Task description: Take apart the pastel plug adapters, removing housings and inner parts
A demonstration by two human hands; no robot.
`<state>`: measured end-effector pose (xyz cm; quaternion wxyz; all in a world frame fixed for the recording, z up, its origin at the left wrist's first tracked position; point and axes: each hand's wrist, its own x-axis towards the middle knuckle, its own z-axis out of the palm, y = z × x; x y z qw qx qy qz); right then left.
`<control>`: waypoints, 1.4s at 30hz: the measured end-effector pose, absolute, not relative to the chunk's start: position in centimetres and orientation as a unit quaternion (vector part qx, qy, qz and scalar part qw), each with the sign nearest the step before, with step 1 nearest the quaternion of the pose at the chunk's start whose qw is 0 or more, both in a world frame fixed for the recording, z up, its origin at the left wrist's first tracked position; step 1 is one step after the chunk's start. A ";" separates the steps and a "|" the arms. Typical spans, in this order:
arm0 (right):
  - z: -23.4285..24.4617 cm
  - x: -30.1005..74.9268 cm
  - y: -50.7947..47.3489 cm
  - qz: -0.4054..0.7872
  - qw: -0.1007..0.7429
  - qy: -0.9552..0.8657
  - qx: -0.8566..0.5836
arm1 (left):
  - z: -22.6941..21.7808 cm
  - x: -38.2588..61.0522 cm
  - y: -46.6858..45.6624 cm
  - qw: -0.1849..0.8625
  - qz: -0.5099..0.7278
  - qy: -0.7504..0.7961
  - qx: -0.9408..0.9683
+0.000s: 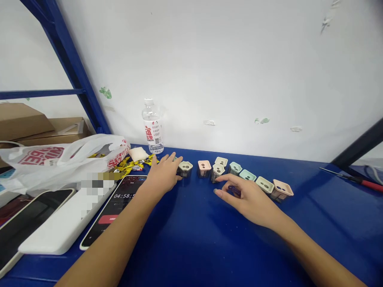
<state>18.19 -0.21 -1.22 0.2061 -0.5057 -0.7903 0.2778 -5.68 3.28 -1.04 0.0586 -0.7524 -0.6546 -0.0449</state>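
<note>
Several small two-hole pencil sharpeners stand on the blue table (185, 239). My left hand (164, 173) reaches over the left end of the group with its fingers spread. Its index finger and thumb lie beside a grey-green sharpener (185, 168), and a teal one is mostly hidden under the fingers. My right hand (248, 197) hovers before the others, thumb and index finger apart, the rest curled. A small dark purple patch shows among those fingers; I cannot make it out. Near its index fingertip is a cream sharpener (218, 172). A pink sharpener (204, 168) stands between both hands.
To the left lie a phone with a running timer (119, 205), a white oblong block (68, 219), another phone (32, 223) and a plastic bag (80, 155). A water bottle (153, 127) stands by the wall. A red-handled screwdriver (371, 184) lies far right.
</note>
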 end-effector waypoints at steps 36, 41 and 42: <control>-0.5 20.2 0.8 0.249 0.118 -0.824 -0.495 | -1.9 -2.4 0.8 -0.224 -0.195 -0.503 -0.812; -0.3 20.2 0.7 0.231 0.122 -0.824 -0.502 | -2.0 -2.2 0.7 -0.204 -0.188 -0.497 -0.822; -0.2 20.2 0.6 0.229 0.121 -0.824 -0.505 | -2.0 -2.2 0.7 -0.201 -0.187 -0.496 -0.824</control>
